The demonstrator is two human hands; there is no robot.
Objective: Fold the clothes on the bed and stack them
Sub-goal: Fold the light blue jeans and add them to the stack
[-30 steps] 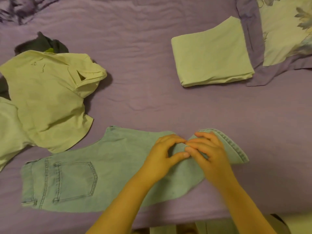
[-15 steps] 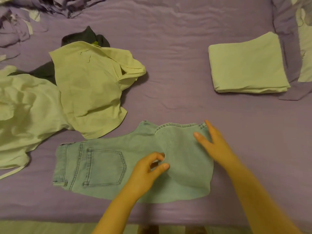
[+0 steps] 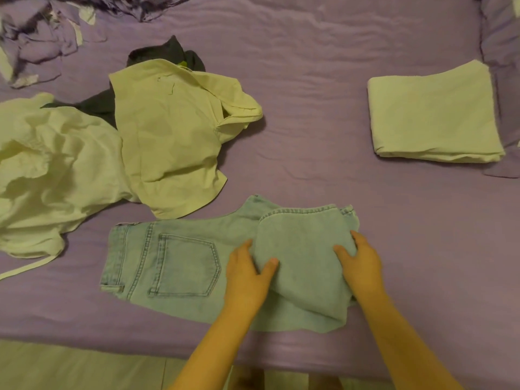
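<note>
Both hands now grip the folded-over leg of the jeans (image 3: 180, 263): left hand (image 3: 244, 277) and right hand (image 3: 363, 266) have closed on its edges. The next fold looks ready.

left hand (image 3: 244, 273) bare | right hand (image 3: 363, 267) bare | forearms unsleeved | no rings, no watch

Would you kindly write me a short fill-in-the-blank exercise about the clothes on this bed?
1. Both hands, left hand and right hand, grip the folded-over leg of the ____.
2. The back pocket lies to the ____ of the left hand.
3. The folded pale garment sits at the far ____ of the purple bed sheet.

Missing words: jeans; left; right
</note>
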